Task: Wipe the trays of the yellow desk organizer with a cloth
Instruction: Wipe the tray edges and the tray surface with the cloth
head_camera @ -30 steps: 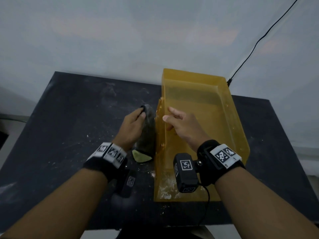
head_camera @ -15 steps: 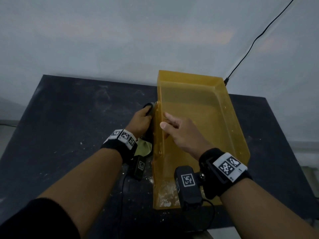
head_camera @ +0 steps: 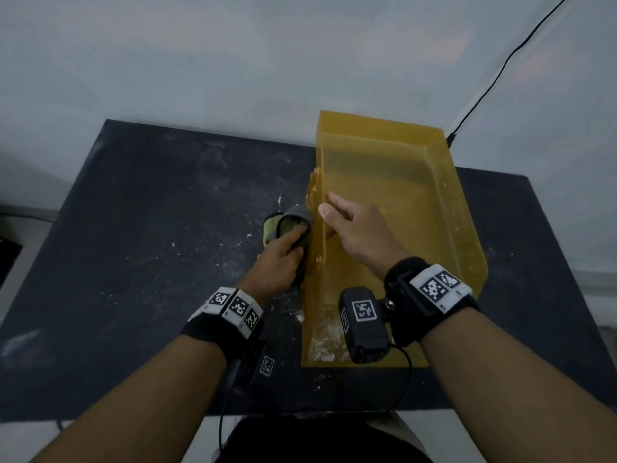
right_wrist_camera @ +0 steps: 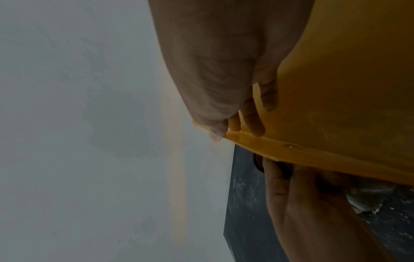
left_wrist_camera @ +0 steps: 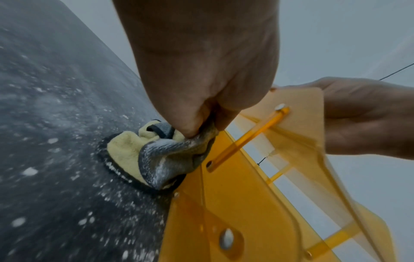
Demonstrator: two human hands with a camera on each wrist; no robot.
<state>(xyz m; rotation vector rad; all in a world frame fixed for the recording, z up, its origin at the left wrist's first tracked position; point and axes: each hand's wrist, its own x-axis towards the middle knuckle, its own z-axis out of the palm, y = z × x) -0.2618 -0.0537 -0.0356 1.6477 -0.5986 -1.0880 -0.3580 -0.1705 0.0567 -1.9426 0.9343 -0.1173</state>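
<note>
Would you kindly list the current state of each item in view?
Organizer: upright on table, white powder at near end.
Cloth: bunched, pressed against organizer's left side.
Left hand: grips the cloth.
Right hand: holds organizer's left wall.
Table: dusty, speckled white.

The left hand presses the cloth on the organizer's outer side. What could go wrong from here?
The cloth also touches the table, so it may carry white specks onto the organizer. The right hand only holds the wall's top edge; a push from the left hand might shift it.
</note>
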